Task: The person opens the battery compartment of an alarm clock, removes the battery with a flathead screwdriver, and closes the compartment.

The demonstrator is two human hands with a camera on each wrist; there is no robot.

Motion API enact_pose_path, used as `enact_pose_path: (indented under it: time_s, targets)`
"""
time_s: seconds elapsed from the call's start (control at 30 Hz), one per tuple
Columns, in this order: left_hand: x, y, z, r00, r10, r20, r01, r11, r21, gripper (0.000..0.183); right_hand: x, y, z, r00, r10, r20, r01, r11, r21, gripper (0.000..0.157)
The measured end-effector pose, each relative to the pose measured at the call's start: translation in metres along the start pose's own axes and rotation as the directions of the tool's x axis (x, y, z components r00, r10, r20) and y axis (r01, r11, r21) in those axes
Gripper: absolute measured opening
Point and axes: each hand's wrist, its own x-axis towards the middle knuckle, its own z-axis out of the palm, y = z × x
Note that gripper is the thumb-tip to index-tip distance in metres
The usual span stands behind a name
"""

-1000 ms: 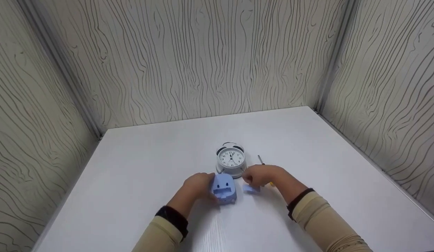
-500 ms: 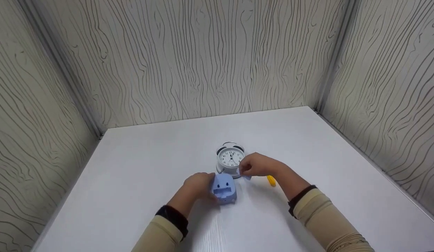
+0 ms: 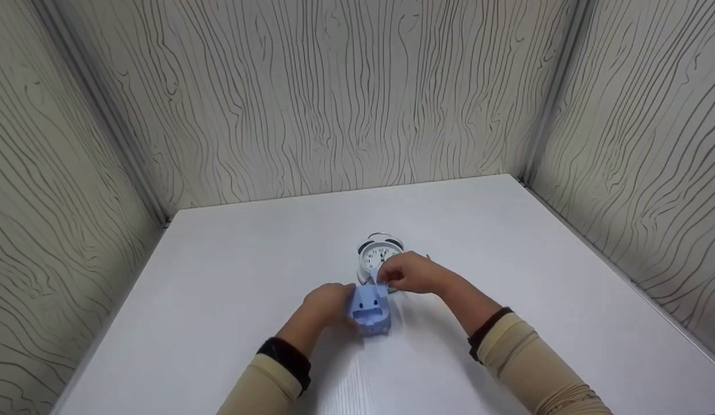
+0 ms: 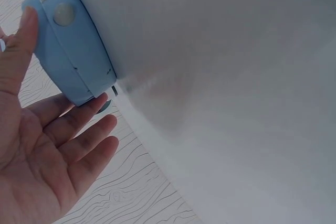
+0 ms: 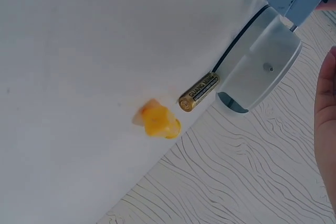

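Observation:
A light-blue boxy device (image 3: 369, 323) with an open rectangular recess stands near the table's middle. My left hand (image 3: 328, 305) grips its left side. In the left wrist view the thumb lies on one face of the device (image 4: 73, 51) and fingertips touch its lower end. My right hand (image 3: 412, 275) pinches a small light-blue cover (image 3: 375, 275) just above the device's far edge. In the right wrist view, only part of the right hand (image 5: 326, 124) shows at the edge; its fingertips are out of frame.
Behind the device stands a white twin-bell alarm clock (image 3: 375, 253), partly hidden by my right hand. In the right wrist view, a gold-and-black battery (image 5: 199, 92) lies beside the clock, near a yellow handle (image 5: 160, 121). Patterned walls (image 3: 334, 104) enclose the white table (image 3: 248, 259).
My right hand has lifted the cover off the table and carried it left to the device, now covering part of the alarm clock. My left hand and the device have stayed in place.

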Motion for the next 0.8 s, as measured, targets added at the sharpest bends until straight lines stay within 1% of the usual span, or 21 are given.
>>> enact_pose_path:
  time_s: [0.1,0.2,0.3,0.4,0.47,0.63,0.8]
  targets:
    - [0.001,-0.001,0.001,1.0,0.017,-0.006,-0.017,1.0,0.017,0.081,0.002,-0.004,0.006,1.0,-0.018,-0.001,0.018,1.0,-0.018,0.018]
    - [0.001,-0.001,0.001,1.0,0.014,-0.002,-0.014,1.0,0.011,0.081,0.002,-0.008,0.01,1.0,-0.022,0.004,0.022,0.999,-0.049,0.016]
    - [0.001,-0.001,0.001,1.0,-0.002,0.007,0.002,1.0,0.001,0.081,0.002,-0.013,0.014,0.999,-0.042,0.014,0.044,0.995,-0.09,0.011]
    - [0.0,0.0,0.0,1.0,-0.004,0.008,0.004,1.0,0.013,0.081,0.003,-0.02,0.018,0.997,-0.062,0.047,0.067,0.989,-0.129,0.006]
    - [0.0,-0.001,0.0,1.0,0.011,-0.005,-0.011,1.0,0.023,0.082,0.003,-0.025,0.022,0.995,-0.06,0.079,0.071,0.986,-0.147,0.003]
    - [-0.001,-0.002,0.001,0.997,0.064,-0.046,-0.061,0.997,0.056,0.087,0.004,-0.033,0.031,0.991,-0.044,0.13,0.07,0.976,-0.204,0.009]
    - [0.001,-0.002,0.001,0.997,0.068,-0.039,-0.065,0.994,0.084,0.081,0.006,-0.036,0.038,0.988,-0.026,0.153,0.065,0.965,-0.254,0.012]
